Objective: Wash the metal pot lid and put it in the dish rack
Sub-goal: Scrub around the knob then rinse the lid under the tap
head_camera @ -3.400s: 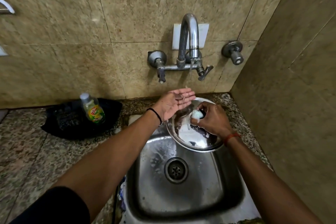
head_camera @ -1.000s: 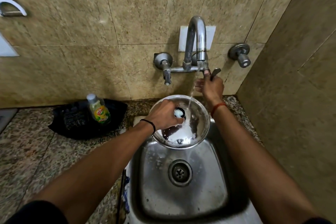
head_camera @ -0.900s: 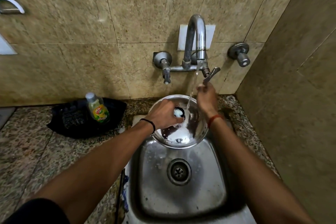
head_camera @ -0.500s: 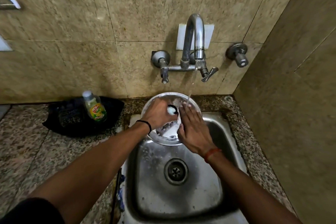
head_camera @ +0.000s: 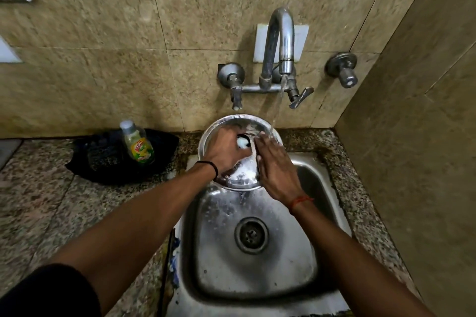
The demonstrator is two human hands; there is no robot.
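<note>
The metal pot lid [head_camera: 233, 126] is being held tilted over the back edge of the steel sink [head_camera: 260, 260], its knob side facing the camera and its far rim rising toward the wall. The black knob [head_camera: 243, 139], still white with foam, is being gripped by the left hand [head_camera: 224, 153], whose fingers are curled round it from the left. The right hand [head_camera: 277, 171] is being laid flat on the lid's right half, fingers straight and close together, with the fingertips [head_camera: 262, 136] just to the right of the knob. A stream of water [head_camera: 277, 110] is being run from the tap [head_camera: 280, 41] and is landing on the lid's upper right, just beyond those fingertips.

The step in hand is judged to be the rinsing of suds from the top face. Soapy film is being left on the lower part of the lid, below and between the two hands, so the rinse is not yet done. The lid is round, so no long axis is being offered; what matters is that the unrinsed patch lies nearer the palm than the fingertips, away from the stream, and the lid would need to be turned by the knob. No dish rack is being shown here.

A dish-soap bottle [head_camera: 137, 143] is being kept on a black cloth [head_camera: 85, 162], well to the left of the left hand
</note>
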